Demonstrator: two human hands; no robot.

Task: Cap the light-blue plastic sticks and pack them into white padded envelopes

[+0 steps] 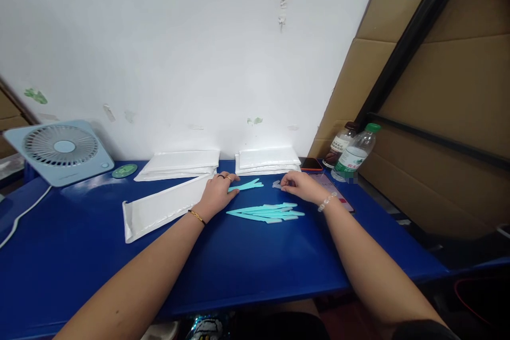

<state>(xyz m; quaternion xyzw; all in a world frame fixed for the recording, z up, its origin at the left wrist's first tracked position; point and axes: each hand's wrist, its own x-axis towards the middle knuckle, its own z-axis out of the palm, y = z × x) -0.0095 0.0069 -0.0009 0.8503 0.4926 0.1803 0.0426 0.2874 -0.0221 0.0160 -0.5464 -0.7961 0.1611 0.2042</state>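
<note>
My left hand (pixel 218 191) is closed on the left end of a few thin turquoise sticks (pixel 250 185) on the blue table. The right hand (pixel 299 186) pinches a small translucent piece (pixel 276 184) between thumb and fingers. Nearer the front, several turquoise sticks with pale blade-like ends (pixel 265 213) lie fanned out, their tips meeting at the left. A white padded envelope (pixel 159 207) lies slanted beside my left hand, partly hidden by it. Two stacks of white envelopes, one at left (pixel 179 163) and one at right (pixel 268 160), lie against the wall.
A blue fan (pixel 64 150) with a white cable stands at the left, near a green disc (pixel 125 171). Behind my right hand are a dark phone (pixel 311 164), a green-capped bottle (pixel 356 154) and a brown-capped bottle (pixel 338 144). Cardboard (pixel 458 117) and a black frame border the right side.
</note>
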